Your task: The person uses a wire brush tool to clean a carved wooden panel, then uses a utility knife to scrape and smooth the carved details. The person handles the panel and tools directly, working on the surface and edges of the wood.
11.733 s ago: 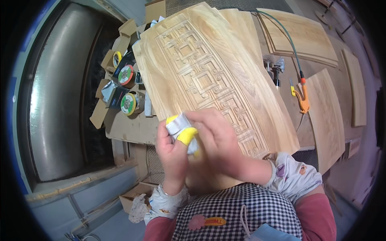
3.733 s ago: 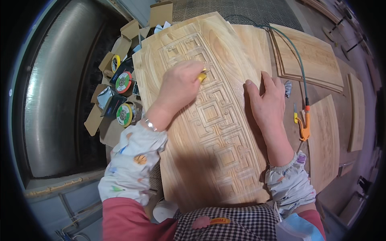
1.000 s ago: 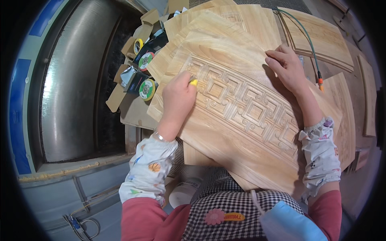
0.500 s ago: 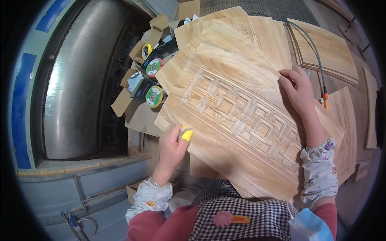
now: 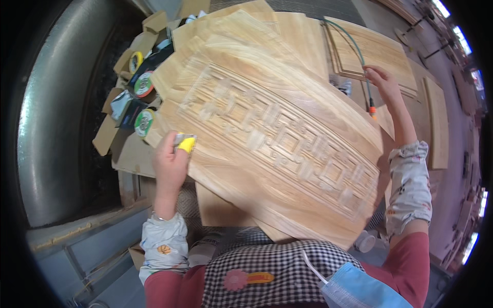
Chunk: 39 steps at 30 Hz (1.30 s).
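A pale wood panel [image 5: 226,169] with a carved band of squares and scrolls lies slantwise in front of me, on top of other panels. At its left edge my left hand [image 5: 172,161] is closed on a small grey piece [image 5: 179,137] that looks like sandpaper. Yellow covering [image 5: 187,144] shows at the thumb tip. Beyond the panel's far right edge, my right hand [image 5: 384,82] has its fingers bent, with the tips closed at a thin green hose [image 5: 352,42]. The hose ends in an orange fitting [image 5: 373,111].
Open cardboard boxes [image 5: 105,134] with several round abrasive discs [image 5: 144,122] stand at the left. Behind them is a large metal drum [image 5: 67,97]. More wood panels [image 5: 377,51] are stacked at the back right, and another panel [image 5: 435,123] lies farther right.
My right hand has left the carved panel's far edge and moved right to the hose. The whole view has swung right. My left hand stays at the panel's left edge.
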Tool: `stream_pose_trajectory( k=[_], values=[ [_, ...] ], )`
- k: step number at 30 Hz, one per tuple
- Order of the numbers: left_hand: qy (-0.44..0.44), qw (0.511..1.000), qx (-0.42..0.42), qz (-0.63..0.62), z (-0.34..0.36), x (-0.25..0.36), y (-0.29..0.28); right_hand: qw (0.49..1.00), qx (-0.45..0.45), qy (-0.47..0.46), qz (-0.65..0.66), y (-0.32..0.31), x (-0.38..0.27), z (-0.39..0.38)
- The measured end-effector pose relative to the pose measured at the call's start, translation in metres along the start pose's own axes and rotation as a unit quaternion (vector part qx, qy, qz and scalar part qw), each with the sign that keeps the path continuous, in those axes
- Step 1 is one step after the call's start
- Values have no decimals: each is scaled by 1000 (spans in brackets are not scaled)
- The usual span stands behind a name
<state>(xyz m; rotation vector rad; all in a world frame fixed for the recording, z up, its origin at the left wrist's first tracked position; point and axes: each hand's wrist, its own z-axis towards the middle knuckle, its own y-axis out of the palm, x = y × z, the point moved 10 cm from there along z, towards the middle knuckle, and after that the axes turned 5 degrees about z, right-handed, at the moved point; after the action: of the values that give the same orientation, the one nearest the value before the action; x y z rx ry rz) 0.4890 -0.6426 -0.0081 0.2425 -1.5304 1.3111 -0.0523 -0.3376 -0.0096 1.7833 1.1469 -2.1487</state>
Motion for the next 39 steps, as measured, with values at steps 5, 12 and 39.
stream_pose_trajectory(
  k=[5, 12, 39],
  values=[
    [-65, 995, -54, -61, 4, -18, 6, 952, 47, 256, -164, -115, 180, -33],
    [-14, 997, -16, -74, 12, 0, -2, 961, 93, 208, -154, -83, 245, -64],
    [9, 996, -35, -81, 23, -19, -7, 925, -87, -11, 369, -115, -118, -91]
  ],
)
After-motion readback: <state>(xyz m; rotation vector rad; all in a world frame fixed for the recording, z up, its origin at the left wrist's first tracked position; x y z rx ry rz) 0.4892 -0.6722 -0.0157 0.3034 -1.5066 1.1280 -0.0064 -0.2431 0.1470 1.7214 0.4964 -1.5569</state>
